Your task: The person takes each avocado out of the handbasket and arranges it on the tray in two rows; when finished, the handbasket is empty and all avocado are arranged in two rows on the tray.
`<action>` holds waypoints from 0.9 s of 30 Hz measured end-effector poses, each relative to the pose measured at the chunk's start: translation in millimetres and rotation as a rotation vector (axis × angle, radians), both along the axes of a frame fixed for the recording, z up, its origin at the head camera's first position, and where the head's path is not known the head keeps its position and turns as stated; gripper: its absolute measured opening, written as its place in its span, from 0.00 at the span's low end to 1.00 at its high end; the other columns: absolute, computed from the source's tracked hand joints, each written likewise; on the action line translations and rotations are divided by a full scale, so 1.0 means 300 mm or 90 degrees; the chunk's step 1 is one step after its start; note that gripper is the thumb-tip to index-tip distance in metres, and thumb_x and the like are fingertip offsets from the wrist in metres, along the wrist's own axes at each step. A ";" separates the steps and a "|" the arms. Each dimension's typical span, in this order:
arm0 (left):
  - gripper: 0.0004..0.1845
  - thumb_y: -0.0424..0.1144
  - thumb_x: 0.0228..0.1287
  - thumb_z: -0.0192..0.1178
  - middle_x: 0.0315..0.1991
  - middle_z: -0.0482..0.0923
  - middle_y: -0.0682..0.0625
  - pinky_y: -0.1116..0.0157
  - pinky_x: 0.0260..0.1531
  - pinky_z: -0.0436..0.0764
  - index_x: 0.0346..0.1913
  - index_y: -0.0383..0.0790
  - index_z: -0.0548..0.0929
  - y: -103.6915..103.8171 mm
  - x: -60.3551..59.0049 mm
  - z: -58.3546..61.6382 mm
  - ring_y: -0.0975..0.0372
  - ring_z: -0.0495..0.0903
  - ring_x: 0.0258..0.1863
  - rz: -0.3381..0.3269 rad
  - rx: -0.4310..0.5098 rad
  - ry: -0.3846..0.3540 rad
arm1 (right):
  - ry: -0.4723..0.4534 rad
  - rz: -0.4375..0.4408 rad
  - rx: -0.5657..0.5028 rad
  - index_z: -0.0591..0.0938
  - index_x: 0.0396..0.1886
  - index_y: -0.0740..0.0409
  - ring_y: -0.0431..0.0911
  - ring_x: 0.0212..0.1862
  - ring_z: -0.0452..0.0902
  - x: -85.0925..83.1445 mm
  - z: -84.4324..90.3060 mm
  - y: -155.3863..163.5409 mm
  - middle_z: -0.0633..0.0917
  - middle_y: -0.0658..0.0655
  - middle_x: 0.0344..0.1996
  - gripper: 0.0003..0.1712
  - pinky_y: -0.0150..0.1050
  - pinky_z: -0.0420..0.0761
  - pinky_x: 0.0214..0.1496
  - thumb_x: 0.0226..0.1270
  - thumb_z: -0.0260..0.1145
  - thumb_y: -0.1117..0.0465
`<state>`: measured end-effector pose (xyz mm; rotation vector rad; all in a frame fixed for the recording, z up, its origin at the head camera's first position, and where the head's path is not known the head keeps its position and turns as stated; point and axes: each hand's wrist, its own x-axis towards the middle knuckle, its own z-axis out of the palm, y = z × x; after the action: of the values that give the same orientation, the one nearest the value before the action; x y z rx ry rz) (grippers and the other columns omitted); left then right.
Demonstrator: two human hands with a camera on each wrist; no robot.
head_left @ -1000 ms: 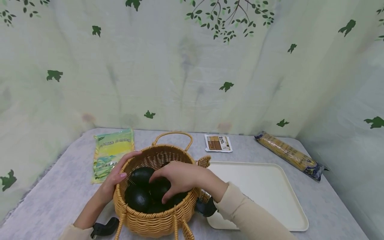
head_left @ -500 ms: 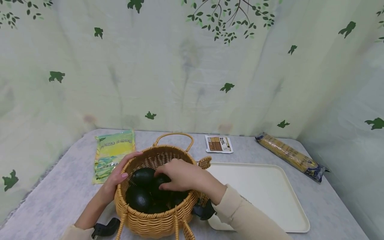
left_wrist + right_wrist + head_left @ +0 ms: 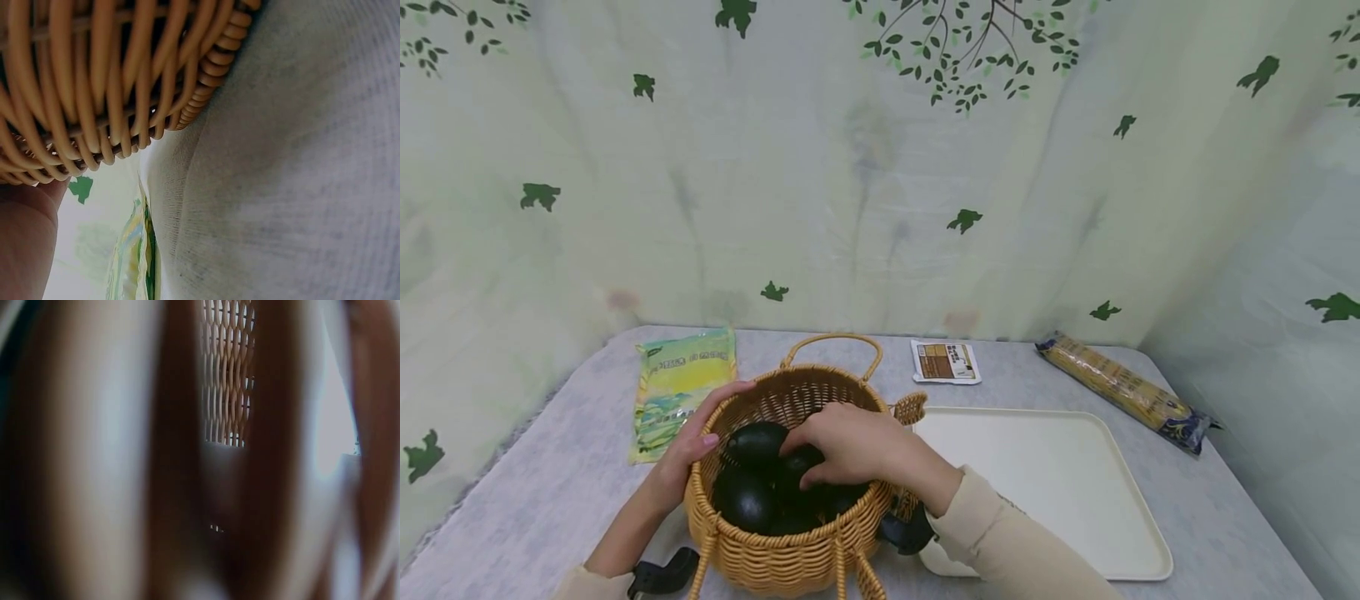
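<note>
A round wicker basket (image 3: 778,575) holds several dark, glossy avocados (image 3: 745,498). My left hand (image 3: 688,446) holds its left side, with the thumb over the rim and the fingers along the outside. Part of that hand (image 3: 25,234) lies against the woven wall (image 3: 94,81) in the left wrist view. Inside the basket, my right hand (image 3: 842,446) has its thumb and fingers around one avocado (image 3: 805,458), which it partly hides. Blurred wicker strands fill the right wrist view close up, with more weave (image 3: 226,375) behind them; the right hand is hidden there.
A cream tray (image 3: 1037,483) lies right of the basket, partly behind my right arm. Farther back are a yellow-green packet (image 3: 685,392), a small white-brown packet (image 3: 946,361) and a long golden packet (image 3: 1120,387). The basket's handle (image 3: 835,333) stands up at its back.
My right hand's fingers have shifted slightly and come closer together around the avocado. My left hand and the basket stay about where they were.
</note>
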<state>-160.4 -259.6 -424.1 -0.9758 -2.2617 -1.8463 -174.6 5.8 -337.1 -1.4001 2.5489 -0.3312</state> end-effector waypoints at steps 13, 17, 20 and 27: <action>0.33 0.43 0.74 0.34 0.74 0.61 0.53 0.70 0.64 0.69 0.79 0.35 0.57 0.001 0.007 0.026 0.64 0.64 0.71 0.003 -0.015 0.013 | -0.004 0.010 -0.088 0.85 0.62 0.42 0.28 0.36 0.81 0.015 0.011 0.022 0.88 0.41 0.52 0.21 0.25 0.77 0.43 0.70 0.72 0.53; 0.33 0.43 0.74 0.34 0.74 0.61 0.52 0.70 0.65 0.68 0.79 0.34 0.56 0.002 0.000 0.021 0.64 0.64 0.71 0.003 -0.018 0.011 | -0.008 0.009 -0.120 0.84 0.62 0.41 0.27 0.31 0.76 0.019 0.013 0.034 0.88 0.41 0.53 0.21 0.24 0.74 0.41 0.70 0.71 0.54; 0.34 0.43 0.74 0.34 0.74 0.62 0.52 0.70 0.64 0.68 0.79 0.33 0.56 0.002 -0.004 0.015 0.63 0.65 0.71 0.003 -0.015 0.010 | -0.016 0.012 -0.149 0.84 0.63 0.42 0.29 0.25 0.72 0.019 0.014 0.041 0.88 0.42 0.52 0.22 0.24 0.72 0.39 0.71 0.71 0.55; 0.34 0.43 0.74 0.34 0.73 0.62 0.51 0.69 0.63 0.72 0.79 0.31 0.55 0.002 -0.001 0.006 0.62 0.67 0.69 -0.011 -0.002 -0.002 | -0.056 0.019 -0.211 0.82 0.66 0.47 0.33 0.16 0.59 0.025 0.017 0.060 0.89 0.46 0.48 0.24 0.24 0.68 0.34 0.72 0.70 0.56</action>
<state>-160.7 -258.9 -422.3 -0.9974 -2.2652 -1.8525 -167.2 23.7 -331.9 -1.4891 2.4813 -0.8228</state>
